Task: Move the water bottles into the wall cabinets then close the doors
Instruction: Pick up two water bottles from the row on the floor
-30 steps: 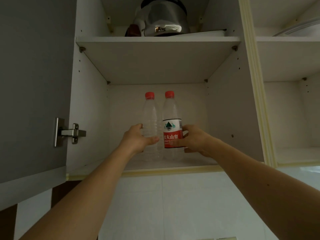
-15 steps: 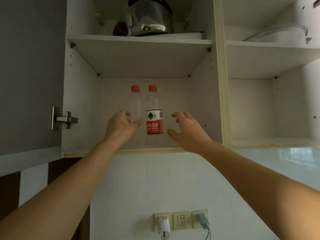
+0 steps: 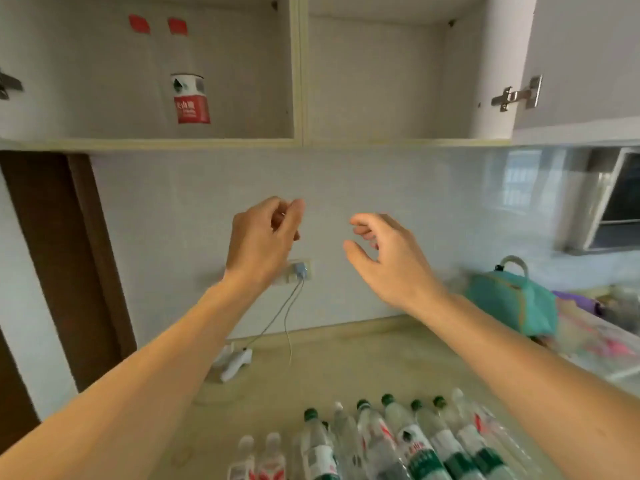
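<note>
Head view, the only one. Both hands hang in mid-air in front of the pale tiled wall, well below the cabinet and above the surface. My left hand (image 3: 265, 237) has its fingers loosely curled and holds nothing; my right hand (image 3: 388, 258) is relaxed, fingers spread and slightly bent, also carrying nothing.

Two clear plastic water bottles with red caps (image 3: 157, 72) stand upright side by side in the left compartment of the white wall cabinet (image 3: 298, 81), the right-hand one wearing a red-and-white label. The right compartment shows no bottles. Both doors are open; a metal hinge (image 3: 517, 95) shows on the right door.

A cluster of clear plastic bottles with green and white caps (image 3: 388, 441) stands on the beige surface (image 3: 346, 358), near the bottom edge, blurred.

Judgement: thin-walled bottles, light if empty, heavier and firmer if full; contents unclear. Smooth, may slip. I would take each round the labelled mid-body, without squeezing.
</note>
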The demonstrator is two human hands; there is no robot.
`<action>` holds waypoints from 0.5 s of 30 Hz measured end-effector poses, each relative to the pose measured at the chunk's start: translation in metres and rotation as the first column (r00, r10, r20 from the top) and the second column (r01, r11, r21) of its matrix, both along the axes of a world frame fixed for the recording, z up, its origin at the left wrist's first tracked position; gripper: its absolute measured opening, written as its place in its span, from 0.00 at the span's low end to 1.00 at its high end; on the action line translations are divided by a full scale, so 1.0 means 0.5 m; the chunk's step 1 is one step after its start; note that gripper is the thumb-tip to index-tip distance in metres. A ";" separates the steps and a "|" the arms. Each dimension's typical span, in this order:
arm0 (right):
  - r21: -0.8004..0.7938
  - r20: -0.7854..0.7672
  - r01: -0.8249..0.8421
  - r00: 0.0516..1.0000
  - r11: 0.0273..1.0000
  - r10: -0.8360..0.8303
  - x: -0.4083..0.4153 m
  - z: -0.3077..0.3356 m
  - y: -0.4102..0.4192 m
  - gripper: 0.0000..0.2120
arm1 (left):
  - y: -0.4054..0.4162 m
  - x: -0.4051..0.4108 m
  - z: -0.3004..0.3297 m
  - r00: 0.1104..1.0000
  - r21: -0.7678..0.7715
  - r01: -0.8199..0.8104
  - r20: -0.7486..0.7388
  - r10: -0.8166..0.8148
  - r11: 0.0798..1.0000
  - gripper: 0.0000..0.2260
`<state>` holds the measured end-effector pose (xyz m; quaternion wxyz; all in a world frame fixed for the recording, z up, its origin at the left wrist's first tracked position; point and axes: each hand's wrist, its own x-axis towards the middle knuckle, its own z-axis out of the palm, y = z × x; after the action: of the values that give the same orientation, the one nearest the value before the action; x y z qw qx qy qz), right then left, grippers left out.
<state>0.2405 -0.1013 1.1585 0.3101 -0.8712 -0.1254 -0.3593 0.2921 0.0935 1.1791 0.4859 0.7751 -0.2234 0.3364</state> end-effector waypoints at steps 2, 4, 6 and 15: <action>0.040 -0.094 0.024 0.995 0.999 -0.020 -0.047 -0.080 -0.053 0.17 | -0.051 -0.033 -0.086 0.993 0.045 0.033 -0.113 -0.028 0.998 0.18; 0.045 -0.183 0.050 0.982 0.998 -0.041 -0.089 -0.152 -0.101 0.17 | -0.094 -0.065 -0.162 0.982 0.095 0.097 -0.172 -0.080 0.991 0.19; 0.064 -0.245 0.089 0.967 0.994 -0.071 -0.124 -0.223 -0.135 0.16 | -0.128 -0.092 -0.231 0.962 0.105 0.153 -0.242 -0.124 0.983 0.19; 0.171 -0.480 0.234 0.868 0.957 -0.126 -0.255 -0.520 -0.164 0.14 | -0.203 -0.191 -0.558 0.761 0.000 0.358 -0.579 -0.291 0.934 0.19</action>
<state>0.1130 -0.1832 0.8983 0.3920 -0.8990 0.0759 -0.1801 0.1964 -0.0082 0.9002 0.5373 0.8149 -0.2169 -0.0131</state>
